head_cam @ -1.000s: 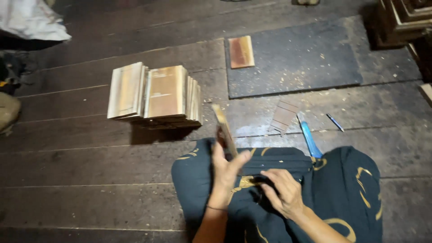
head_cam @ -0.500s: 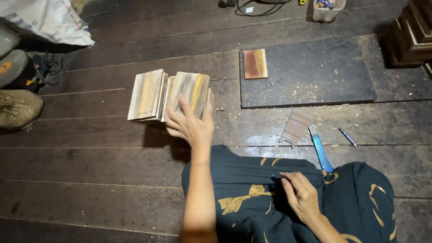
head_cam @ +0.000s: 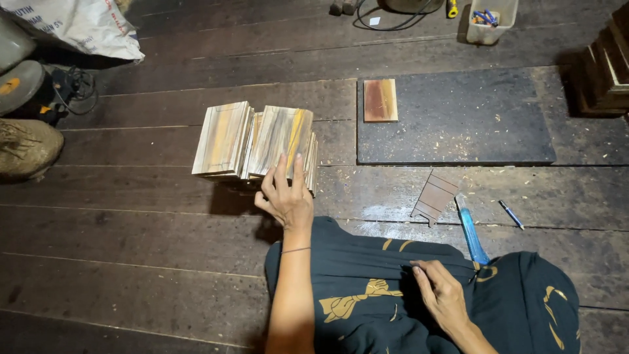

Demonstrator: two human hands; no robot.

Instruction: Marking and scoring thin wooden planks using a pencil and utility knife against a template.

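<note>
Head cam looks steeply down, close over lap (sole view).

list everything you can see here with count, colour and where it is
striped pale wood blocks: a stack, exact count unclear, tan and orange, floor centre left
small reddish wood piece: one, on mat's left end
dark flat mat: one, grey-black, upper right
thin notched template: one, brown, below mat
blue-handled tool: one, by the knee
blue pen: one, right of tool
clear plastic tub: one, top edge
white sack: one, top left
left hand: on the blocks
right hand: resting on dark lap
</note>
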